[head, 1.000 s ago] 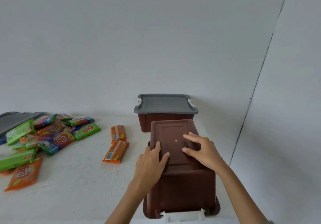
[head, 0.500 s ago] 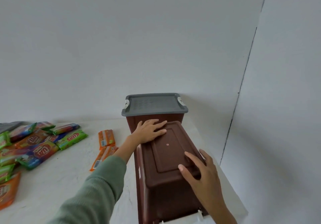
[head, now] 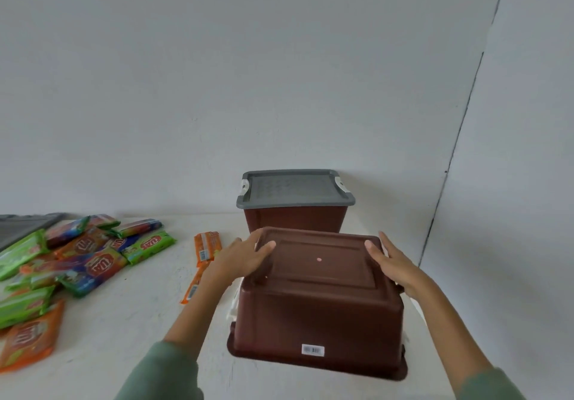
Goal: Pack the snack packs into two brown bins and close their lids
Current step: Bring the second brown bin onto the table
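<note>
An upside-down brown bin (head: 320,309) sits in front of me, its bottom facing up and a barcode sticker on its near wall. My left hand (head: 245,255) grips its left top edge and my right hand (head: 393,263) grips its right top edge. Behind it stands a second brown bin (head: 295,222) with a grey lid (head: 293,191) shut on it. A pile of green, orange and blue snack packs (head: 62,263) lies at the left. Two orange packs (head: 206,244) lie near my left hand.
The white table (head: 130,331) meets a white wall behind and a second wall at the right, close to both bins. A grey lid (head: 21,225) lies flat at the far left edge behind the snack pile.
The upside-down bin has been turned about a quarter turn, its long side now facing me. My hands shifted from its far and near ends to its left and right edges.
</note>
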